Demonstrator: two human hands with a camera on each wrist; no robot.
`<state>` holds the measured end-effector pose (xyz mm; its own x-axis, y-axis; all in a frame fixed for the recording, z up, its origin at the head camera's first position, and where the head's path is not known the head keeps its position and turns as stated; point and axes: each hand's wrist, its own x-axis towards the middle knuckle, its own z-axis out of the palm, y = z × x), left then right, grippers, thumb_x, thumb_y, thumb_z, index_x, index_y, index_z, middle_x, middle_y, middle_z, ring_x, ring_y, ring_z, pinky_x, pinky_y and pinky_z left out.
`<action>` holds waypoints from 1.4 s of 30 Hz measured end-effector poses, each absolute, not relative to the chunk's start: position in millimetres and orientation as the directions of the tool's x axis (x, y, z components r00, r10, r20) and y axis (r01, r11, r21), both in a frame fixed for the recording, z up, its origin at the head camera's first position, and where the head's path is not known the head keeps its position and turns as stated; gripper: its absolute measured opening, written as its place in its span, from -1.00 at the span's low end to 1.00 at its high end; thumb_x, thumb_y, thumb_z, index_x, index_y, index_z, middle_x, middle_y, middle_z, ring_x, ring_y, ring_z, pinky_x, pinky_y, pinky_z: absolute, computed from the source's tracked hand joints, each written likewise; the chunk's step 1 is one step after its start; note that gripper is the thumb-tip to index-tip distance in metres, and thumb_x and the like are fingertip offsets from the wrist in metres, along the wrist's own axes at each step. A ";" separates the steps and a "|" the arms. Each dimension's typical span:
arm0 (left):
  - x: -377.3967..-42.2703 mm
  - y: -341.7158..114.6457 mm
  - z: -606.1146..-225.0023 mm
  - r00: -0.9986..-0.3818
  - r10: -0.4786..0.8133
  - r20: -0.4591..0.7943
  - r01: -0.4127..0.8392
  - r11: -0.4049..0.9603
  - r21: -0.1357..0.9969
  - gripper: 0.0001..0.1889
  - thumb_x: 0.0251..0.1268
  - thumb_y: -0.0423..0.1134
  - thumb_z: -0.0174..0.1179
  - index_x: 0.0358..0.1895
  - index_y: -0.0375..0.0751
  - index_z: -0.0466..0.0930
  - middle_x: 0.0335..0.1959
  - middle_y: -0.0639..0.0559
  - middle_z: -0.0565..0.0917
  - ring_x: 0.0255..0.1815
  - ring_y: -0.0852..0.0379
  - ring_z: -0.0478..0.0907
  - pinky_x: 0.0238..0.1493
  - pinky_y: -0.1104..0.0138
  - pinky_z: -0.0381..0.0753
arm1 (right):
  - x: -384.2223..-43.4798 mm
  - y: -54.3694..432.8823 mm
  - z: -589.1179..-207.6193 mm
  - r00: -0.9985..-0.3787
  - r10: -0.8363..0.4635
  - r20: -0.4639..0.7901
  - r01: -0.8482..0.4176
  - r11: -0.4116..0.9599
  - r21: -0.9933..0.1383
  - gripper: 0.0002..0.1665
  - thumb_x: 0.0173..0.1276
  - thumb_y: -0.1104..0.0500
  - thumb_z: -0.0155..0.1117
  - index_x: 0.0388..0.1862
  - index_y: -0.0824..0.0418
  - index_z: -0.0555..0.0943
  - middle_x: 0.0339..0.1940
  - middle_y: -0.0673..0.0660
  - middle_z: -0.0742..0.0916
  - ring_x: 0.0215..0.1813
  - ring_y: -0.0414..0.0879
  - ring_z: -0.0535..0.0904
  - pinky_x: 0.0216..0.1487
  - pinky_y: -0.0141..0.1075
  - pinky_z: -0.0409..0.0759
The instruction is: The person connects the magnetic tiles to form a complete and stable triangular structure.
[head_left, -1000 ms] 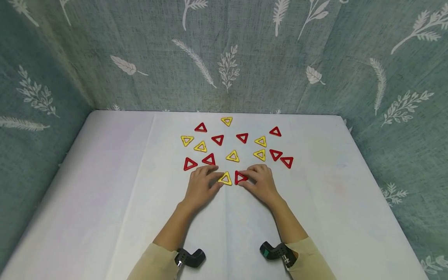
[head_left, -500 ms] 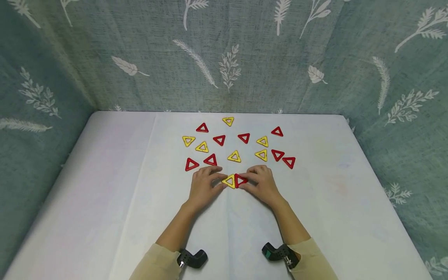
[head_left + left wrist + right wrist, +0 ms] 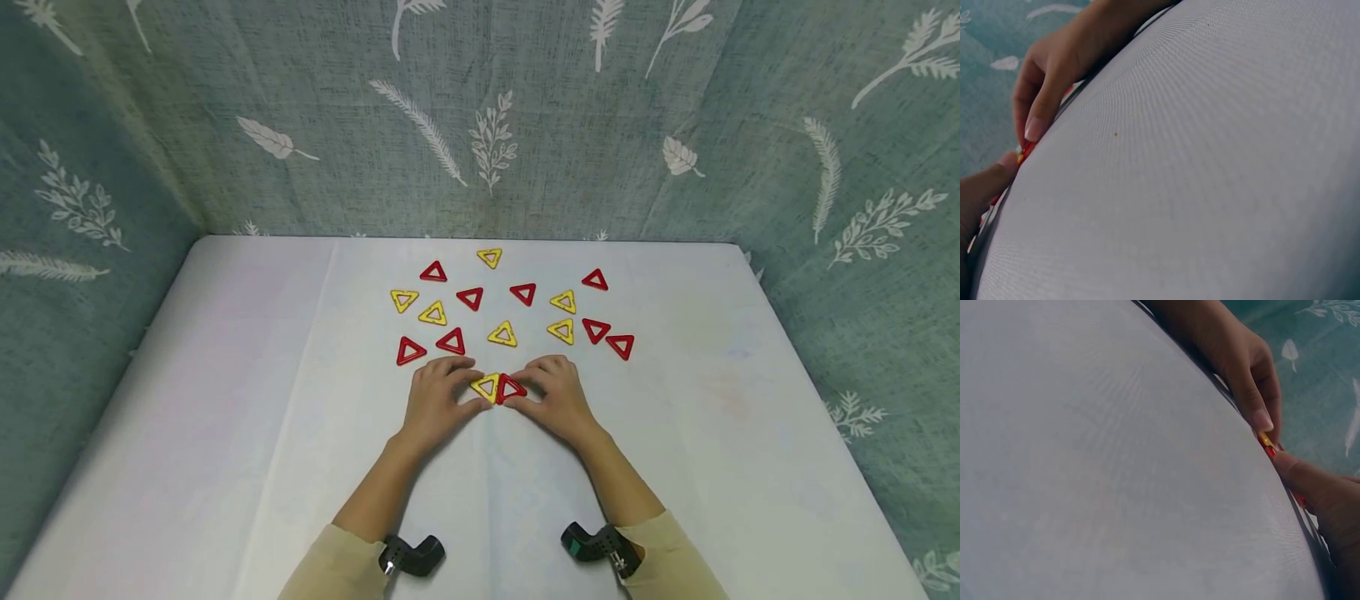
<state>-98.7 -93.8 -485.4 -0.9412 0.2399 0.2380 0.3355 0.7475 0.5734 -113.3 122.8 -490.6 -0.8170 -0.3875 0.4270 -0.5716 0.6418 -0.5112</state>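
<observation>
Two hollow plastic triangles meet edge to edge near the middle of the table. The yellow triangle (image 3: pixel 495 392) is on the left, pinched between the thumb and forefinger of my left hand (image 3: pixel 438 396). On the right, my right hand (image 3: pixel 558 396) pinches the red triangle (image 3: pixel 501 390) by its outer sides. In the left wrist view, the red triangle (image 3: pixel 1029 149) shows at the tips of the right hand (image 3: pixel 1054 81). The right wrist view has the yellow triangle (image 3: pixel 1264 439) and the red one side by side low on the table, between both hands' fingertips.
Beyond the hands, several loose red and yellow triangles lie scattered on the white table (image 3: pixel 712 433), among them a yellow one (image 3: pixel 502 334) and a red one (image 3: pixel 451 341). A green leaf-patterned cloth (image 3: pixel 562 125) hangs at the back and sides.
A second ago the two triangles were apart. My left hand has brought the yellow one right against the red one; the joined pair has since shifted slightly left.
</observation>
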 end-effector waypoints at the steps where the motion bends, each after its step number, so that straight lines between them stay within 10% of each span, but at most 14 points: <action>1: -98.8 -93.5 -485.8 -0.940 0.238 0.244 0.337 0.748 0.571 -0.56 -0.07 0.01 0.45 -0.05 0.00 0.67 0.09 0.04 0.54 0.19 0.00 0.36 0.21 0.04 0.27 | -113.2 122.1 -490.7 -0.817 -0.387 0.427 -0.571 0.642 -0.511 -0.57 -0.09 0.04 0.58 -0.22 0.16 0.69 -0.22 0.11 0.64 -0.04 0.03 0.46 0.05 0.01 0.38; 42: -96.6 -94.0 -487.5 -0.945 0.208 0.253 0.322 0.730 0.603 -0.56 -0.09 -0.04 0.47 -0.06 -0.04 0.68 0.00 0.00 0.49 0.13 -0.01 0.34 0.17 0.06 0.30 | -139.7 123.0 -487.6 -0.921 -0.258 0.292 -0.389 0.560 -0.732 -0.55 0.11 0.14 0.45 0.00 0.24 0.63 -0.04 0.20 0.59 0.07 0.05 0.47 0.15 -0.03 0.44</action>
<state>-96.6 -94.0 -487.5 -0.9447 0.2082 0.2533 0.3225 0.7297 0.6030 -139.7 123.0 -487.6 -0.9210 -0.2580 0.2920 -0.3888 0.5598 -0.7317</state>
